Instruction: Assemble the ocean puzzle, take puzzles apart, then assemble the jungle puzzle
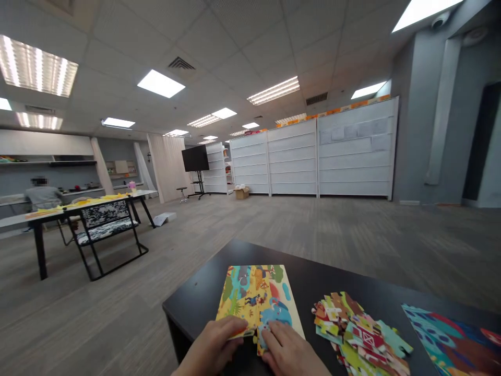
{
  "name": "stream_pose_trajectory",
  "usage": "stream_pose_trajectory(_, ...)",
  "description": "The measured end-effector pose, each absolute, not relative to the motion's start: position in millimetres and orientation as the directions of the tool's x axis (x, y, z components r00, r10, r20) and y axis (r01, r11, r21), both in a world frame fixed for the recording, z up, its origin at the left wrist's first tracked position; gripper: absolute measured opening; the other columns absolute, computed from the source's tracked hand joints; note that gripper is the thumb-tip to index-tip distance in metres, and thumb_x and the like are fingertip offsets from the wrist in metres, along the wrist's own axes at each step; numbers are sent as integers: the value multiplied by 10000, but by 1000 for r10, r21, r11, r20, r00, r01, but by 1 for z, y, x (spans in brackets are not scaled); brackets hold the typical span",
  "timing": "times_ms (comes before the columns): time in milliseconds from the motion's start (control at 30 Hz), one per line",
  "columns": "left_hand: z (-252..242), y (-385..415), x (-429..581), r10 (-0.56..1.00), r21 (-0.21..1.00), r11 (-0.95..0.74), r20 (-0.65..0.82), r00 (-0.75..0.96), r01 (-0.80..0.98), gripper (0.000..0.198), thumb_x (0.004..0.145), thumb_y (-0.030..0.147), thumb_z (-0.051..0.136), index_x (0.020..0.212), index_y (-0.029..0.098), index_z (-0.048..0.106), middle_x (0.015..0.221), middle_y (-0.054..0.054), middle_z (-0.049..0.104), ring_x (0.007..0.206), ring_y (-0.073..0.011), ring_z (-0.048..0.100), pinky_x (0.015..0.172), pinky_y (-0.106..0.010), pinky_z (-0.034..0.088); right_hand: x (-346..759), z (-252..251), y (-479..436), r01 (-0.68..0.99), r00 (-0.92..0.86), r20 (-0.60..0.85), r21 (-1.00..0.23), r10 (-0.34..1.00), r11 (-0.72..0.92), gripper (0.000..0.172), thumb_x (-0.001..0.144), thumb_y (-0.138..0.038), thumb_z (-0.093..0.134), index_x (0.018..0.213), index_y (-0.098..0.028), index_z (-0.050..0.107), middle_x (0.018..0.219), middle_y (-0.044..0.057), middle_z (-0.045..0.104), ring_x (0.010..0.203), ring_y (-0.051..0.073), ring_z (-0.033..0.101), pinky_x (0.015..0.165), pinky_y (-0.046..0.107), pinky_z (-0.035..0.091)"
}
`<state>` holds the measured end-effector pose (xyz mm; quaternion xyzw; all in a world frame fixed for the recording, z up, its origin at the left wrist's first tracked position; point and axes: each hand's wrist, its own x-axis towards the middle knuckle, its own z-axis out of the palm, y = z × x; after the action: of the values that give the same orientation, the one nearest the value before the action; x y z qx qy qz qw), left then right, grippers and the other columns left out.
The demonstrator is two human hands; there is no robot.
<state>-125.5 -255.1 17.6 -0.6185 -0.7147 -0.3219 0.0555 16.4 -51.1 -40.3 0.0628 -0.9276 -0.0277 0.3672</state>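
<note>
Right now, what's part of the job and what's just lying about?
In the job:
animal puzzle
left hand and right hand, both on it
black table beneath

Apparently lying about:
loose puzzle pieces, untouched (may belong)
colourful picture
cardboard box
black screen

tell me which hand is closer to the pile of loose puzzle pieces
Right. The right hand lies on the yellow puzzle, left of the pile; the left hand is farther left, at the puzzle's near left corner.

Head cam, fwd/dn over nearby tbl (pixel 203 286)
</note>
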Motion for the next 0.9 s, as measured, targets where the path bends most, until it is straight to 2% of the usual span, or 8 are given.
stream_pose_trajectory(167,5,-243,-139,683,466,51,629,-371,884,288,1060,406,479,1225,253,658,1073,-46,783,940,-182,764,833,-228,601,17,-46,-47,-62,-708,694,124,-131,990,287,931,-313,662,1196,-221,599,1146,100,781,1011,280,763,879,349,635)
stream_pose_trajectory(300,1,-241,-144,623,458,88,667,-407,885,324,1055,397,487,1326,250,589,1102,-59,781,958,-186,766,829,-233,605,24,-31,-44,-48,-712,680,201,-175,978,246,1001,-189,510,1230,-177,601,1147,130,778,1005,279,768,828,336,646)
stream_pose_trajectory(433,1,-242,-141,677,379,106,650,-346,919,335,1051,318,503,1384,307,538,1198,-35,755,1035,-178,749,896,-237,592,31,2,-41,-92,-728,637,278,-255,956,337,954,-40,428,1230,-99,612,988,137,782,838,247,778,671,286,637)
stream_pose_trajectory(533,8,-238,-138,755,298,58,611,-237,953,376,1055,226,443,1411,320,514,1302,-37,703,1153,-176,700,971,-237,556,34,17,-39,-109,-740,620,271,-260,956,404,939,-14,404,1288,-104,588,929,113,770,748,205,759,592,236,601)
stream_pose_trajectory(633,20,-234,-138,806,284,17,564,-181,959,367,1028,163,404,1305,298,604,1299,-48,679,1132,-172,695,947,-223,546,33,18,-38,-129,-706,648,280,-286,951,451,936,-12,368,1307,-160,577,1105,147,766,881,221,770,686,257,622)
stream_pose_trajectory(733,30,-233,-142,808,325,29,549,-214,945,302,992,146,407,1056,250,684,1088,-46,702,951,-167,704,833,-225,545,30,12,-37,-155,-711,635,275,-300,949,470,902,-5,391,1293,-183,583,1151,152,758,916,239,769,718,294,640)
stream_pose_trajectory(800,32,-235,-143,794,347,51,555,-248,937,292,993,161,385,969,230,667,940,-37,686,841,-169,681,773,-242,528,28,10,-36,-161,-748,606,229,-270,960,478,878,-20,449,1309,-183,577,1123,141,762,914,250,768,732,318,651)
stream_pose_trajectory(900,29,-237,-142,776,383,70,559,-292,921,212,996,253,438,936,228,639,855,-22,668,787,-183,660,754,-269,512,28,8,-35,-145,-802,568,117,-186,982,507,861,-68,512,1349,-200,558,1188,145,740,995,289,752,804,386,655)
